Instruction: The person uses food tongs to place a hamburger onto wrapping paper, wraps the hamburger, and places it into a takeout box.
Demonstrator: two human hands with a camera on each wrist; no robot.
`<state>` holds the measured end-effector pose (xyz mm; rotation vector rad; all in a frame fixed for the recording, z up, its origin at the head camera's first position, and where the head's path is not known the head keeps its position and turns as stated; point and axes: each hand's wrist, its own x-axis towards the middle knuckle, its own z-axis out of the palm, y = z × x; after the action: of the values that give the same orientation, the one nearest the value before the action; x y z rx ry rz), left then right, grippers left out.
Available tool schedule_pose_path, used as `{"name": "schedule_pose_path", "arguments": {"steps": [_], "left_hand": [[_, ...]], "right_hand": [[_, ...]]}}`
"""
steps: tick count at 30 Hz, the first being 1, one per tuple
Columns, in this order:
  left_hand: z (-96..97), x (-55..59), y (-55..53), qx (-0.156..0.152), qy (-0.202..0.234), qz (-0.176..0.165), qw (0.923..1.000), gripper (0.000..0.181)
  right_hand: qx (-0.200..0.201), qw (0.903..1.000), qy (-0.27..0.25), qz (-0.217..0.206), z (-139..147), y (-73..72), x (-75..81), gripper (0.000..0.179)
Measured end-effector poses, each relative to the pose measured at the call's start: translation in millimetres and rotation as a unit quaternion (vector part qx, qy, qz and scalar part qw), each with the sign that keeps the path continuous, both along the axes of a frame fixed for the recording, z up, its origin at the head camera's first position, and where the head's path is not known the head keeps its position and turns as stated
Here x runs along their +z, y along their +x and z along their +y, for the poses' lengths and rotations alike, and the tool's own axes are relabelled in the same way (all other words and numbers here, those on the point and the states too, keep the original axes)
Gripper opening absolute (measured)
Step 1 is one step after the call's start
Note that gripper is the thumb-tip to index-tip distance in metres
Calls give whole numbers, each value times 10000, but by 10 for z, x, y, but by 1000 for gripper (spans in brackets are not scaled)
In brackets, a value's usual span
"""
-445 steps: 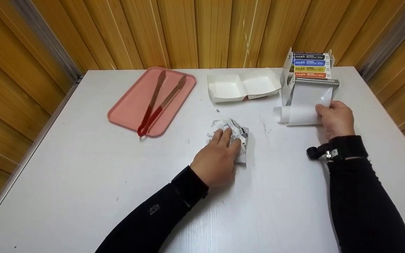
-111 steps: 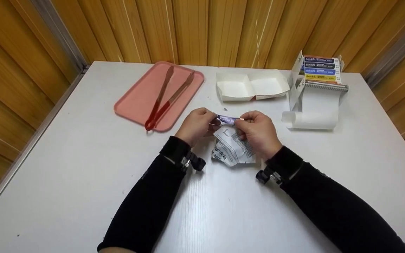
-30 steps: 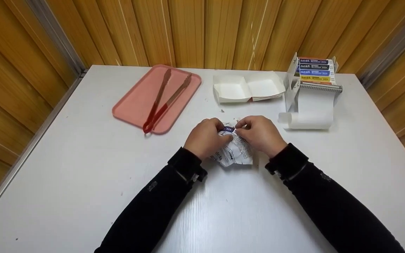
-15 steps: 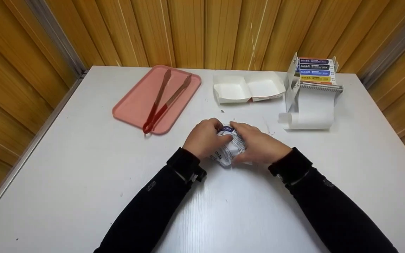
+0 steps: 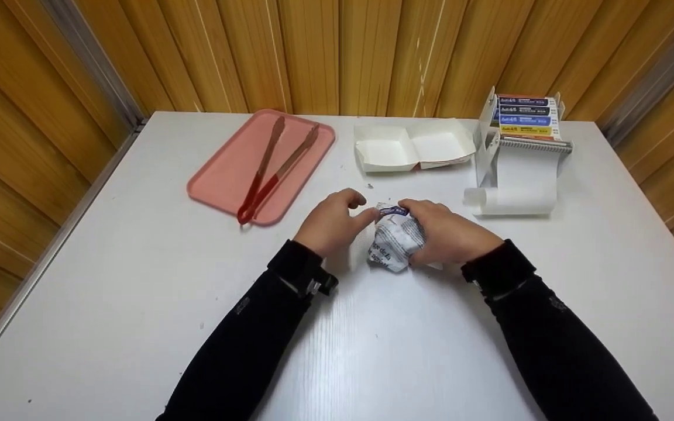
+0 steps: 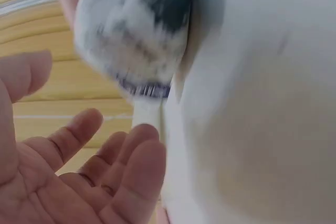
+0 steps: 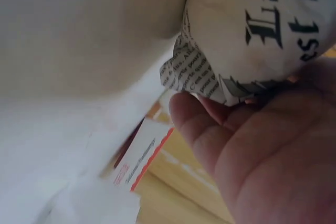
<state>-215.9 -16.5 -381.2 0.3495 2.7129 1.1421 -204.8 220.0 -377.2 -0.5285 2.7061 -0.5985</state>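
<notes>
A small parcel wrapped in newspaper-print paper [image 5: 398, 237] sits mid-table in the head view. Across its far top edge lies a purple sticker label [image 5: 394, 211]. My right hand [image 5: 451, 234] grips the parcel from its right side, thumb at the near side and fingers at the far side. To the left, my left hand [image 5: 332, 222] is open, its thumb tip close to the sticker. In the left wrist view the wrapped parcel [image 6: 136, 35] is blurred, with a gap between it and the spread left fingers [image 6: 139, 171]. Large black print shows on the parcel [image 7: 252, 30] in the right wrist view.
At the back right stands a sticker label dispenser [image 5: 530, 120] with a strip of white backing paper [image 5: 518, 196] hanging curled from it. An unfolded white paper box [image 5: 385, 149] is at the back. Red-handled tongs [image 5: 267, 181] lie on a pink tray [image 5: 214, 169] at the left.
Earlier my right hand was at the dispenser, then both hands held the purple sticker over the parcel. It now lies on the paper. My left hand has let go leftward; the parcel shifted slightly right.
</notes>
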Motion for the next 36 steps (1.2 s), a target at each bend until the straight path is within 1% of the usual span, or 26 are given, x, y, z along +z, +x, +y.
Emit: {"name": "schedule_pose_path", "arguments": {"steps": [2, 5, 8, 11, 14, 16, 21, 26, 30, 34, 36], "left_hand": [[14, 30, -54, 93, -218, 33, 9997, 53], [60, 81, -179, 244, -645, 95, 9976, 58], [120, 106, -357, 411, -972, 221, 9942, 66], [164, 89, -534, 539, -1118, 311, 9918, 72], [206, 63, -664, 525, -1275, 335, 9899, 72], [243, 50, -716, 423, -1450, 356, 9879, 71], [352, 31, -780, 49, -1874, 397, 9815, 67], [369, 16, -798, -147, -2183, 477, 9746, 58], [353, 6, -798, -144, -2313, 562, 9711, 51], [280, 16, -785, -56, -2423, 671, 9679, 48], [231, 24, -781, -8, -2539, 761, 9642, 47]], "right_hand": [[-59, 10000, 40, -56, 74, -17, 2, 109], [-180, 9997, 128, -143, 150, -35, 14, 114], [-281, 9992, 162, -216, 208, -40, 29, 117], [-306, 9989, 244, -257, 237, -36, 36, 116], [-230, 9991, 317, -188, 242, -35, 34, 113], [-189, 9990, 367, -163, 242, -36, 30, 112], [-235, 9990, 357, -148, 268, -23, 24, 112], [-245, 9991, 339, -92, 264, -12, 26, 110], [-278, 9990, 322, -118, 276, -5, 28, 110], [-322, 9988, 329, -185, 274, -10, 27, 111], [-322, 9986, 353, -210, 276, -14, 26, 111]]}}
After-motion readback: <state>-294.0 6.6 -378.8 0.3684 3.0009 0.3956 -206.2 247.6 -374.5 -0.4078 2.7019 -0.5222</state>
